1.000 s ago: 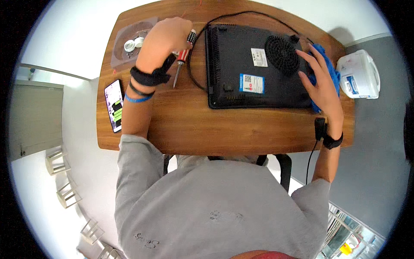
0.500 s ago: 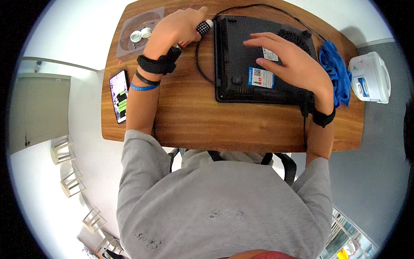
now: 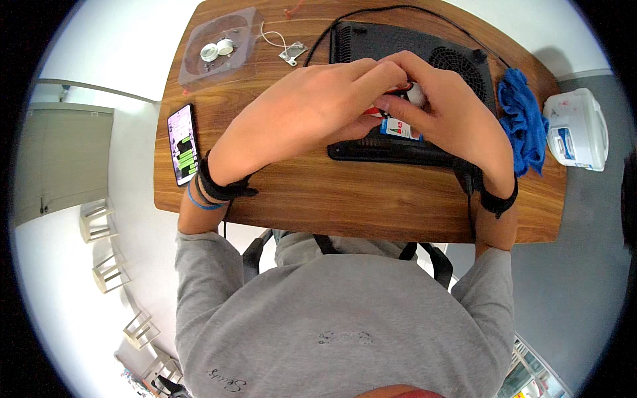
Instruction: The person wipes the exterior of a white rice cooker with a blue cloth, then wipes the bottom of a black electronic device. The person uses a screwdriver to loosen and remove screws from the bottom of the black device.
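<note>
both hands meet over the black appliance (image 3: 411, 142), lying underside up on the wooden table (image 3: 318, 199). left hand (image 3: 302, 113) and right hand (image 3: 441, 113) grip a red-handled screwdriver (image 3: 398, 99) between fingertips, mostly hidden. blue cloth (image 3: 524, 123) just right of appliance, white tub (image 3: 577, 129) beyond. phone (image 3: 184, 142) at left edge, clear plastic tray (image 3: 219, 46) w/ small metal bits top left.

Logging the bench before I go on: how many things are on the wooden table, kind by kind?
Black appliance, underside up: 1
Red-handled screwdriver, held by the left hand and right hand: 1
Smartphone: 1
Clear plastic tray: 1
Small round metal caps in the tray: 2
Small metal bracket: 1
Blue cloth: 1
Total: 8
</note>
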{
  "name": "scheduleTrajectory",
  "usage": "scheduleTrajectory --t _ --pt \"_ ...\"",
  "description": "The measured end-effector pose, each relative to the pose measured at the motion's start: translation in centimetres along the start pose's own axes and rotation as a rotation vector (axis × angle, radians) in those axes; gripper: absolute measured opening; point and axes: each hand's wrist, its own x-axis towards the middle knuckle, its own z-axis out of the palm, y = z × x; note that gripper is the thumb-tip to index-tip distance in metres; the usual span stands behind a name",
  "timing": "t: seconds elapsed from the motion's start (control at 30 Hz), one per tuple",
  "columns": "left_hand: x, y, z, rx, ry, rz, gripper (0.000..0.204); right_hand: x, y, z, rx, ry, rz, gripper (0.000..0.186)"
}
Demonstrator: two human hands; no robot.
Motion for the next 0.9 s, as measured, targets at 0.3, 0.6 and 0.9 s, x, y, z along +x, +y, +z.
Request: scheduleTrajectory --t 0.3,0.6,0.9 --pt "-2.9 -1.3 -3.3 0.044 -0.381 0.061 0.084 -2.9 -1.8 -2.3 -0.107 -0.031 -0.224 0.038" --pt "-4.2 -1.2 -2.8 0.176 -0.644 -0.057 0.100 -2.4 -5.5 -1.0 -0.301 -0.056 -0.407 0.030" --pt "-5.7 -1.3 -1.4 0.300 -0.480 -0.007 0.087 -2.0 -8.2 0.7 -0.400 -0.168 -0.372 0.026"
